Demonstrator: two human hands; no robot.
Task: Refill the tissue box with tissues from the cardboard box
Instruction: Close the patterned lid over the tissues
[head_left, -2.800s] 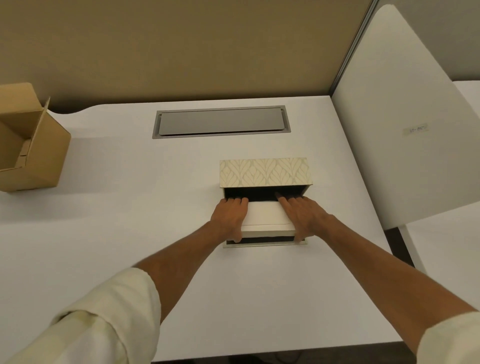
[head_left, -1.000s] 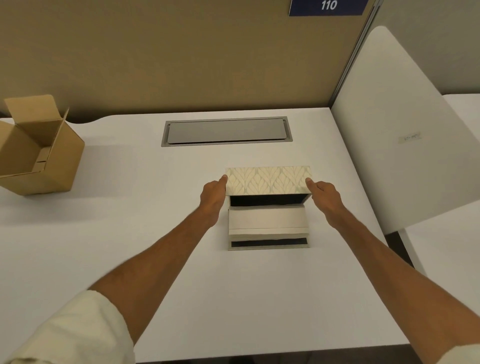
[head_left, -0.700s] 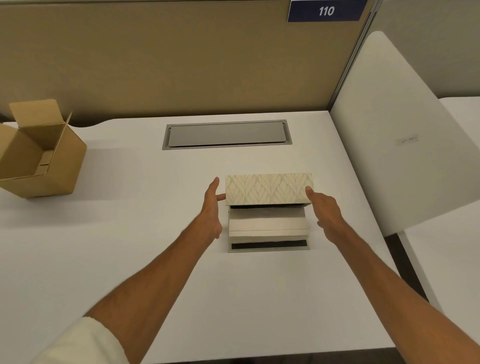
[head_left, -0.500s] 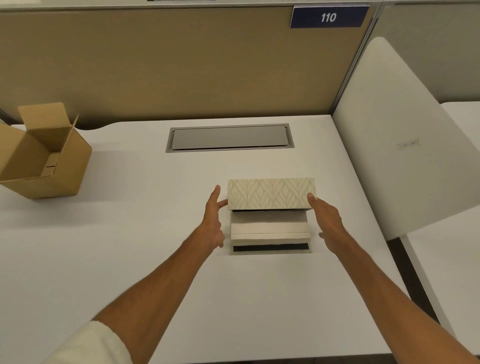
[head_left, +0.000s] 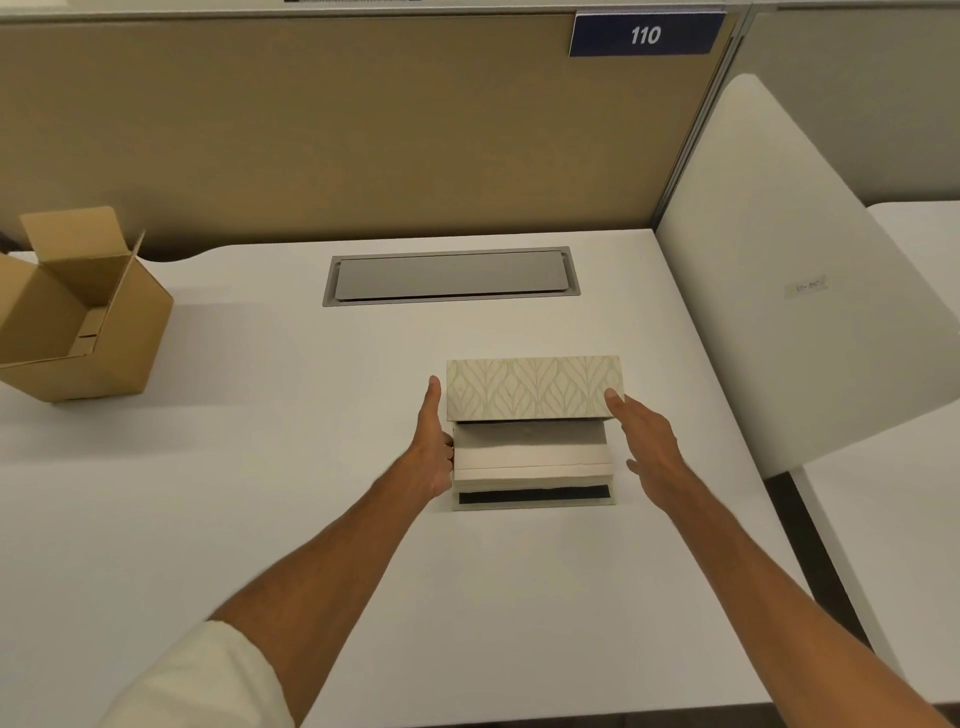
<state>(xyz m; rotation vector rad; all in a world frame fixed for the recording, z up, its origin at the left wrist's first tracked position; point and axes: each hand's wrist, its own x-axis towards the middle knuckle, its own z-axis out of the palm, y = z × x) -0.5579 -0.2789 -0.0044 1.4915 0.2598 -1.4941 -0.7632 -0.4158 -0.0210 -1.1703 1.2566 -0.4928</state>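
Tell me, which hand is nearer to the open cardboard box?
The left hand. It is at the left side of the tissue box, on the side facing the cardboard box. The right hand is at the tissue box's right side, farther away.

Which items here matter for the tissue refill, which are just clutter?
Job:
- tissue box, patterned lid half lowered
- tissue stack inside
- cardboard box, open
- left hand, right hand, at the lid's ends

Not job:
- desk cable hatch
- 110 sign
- white side panel
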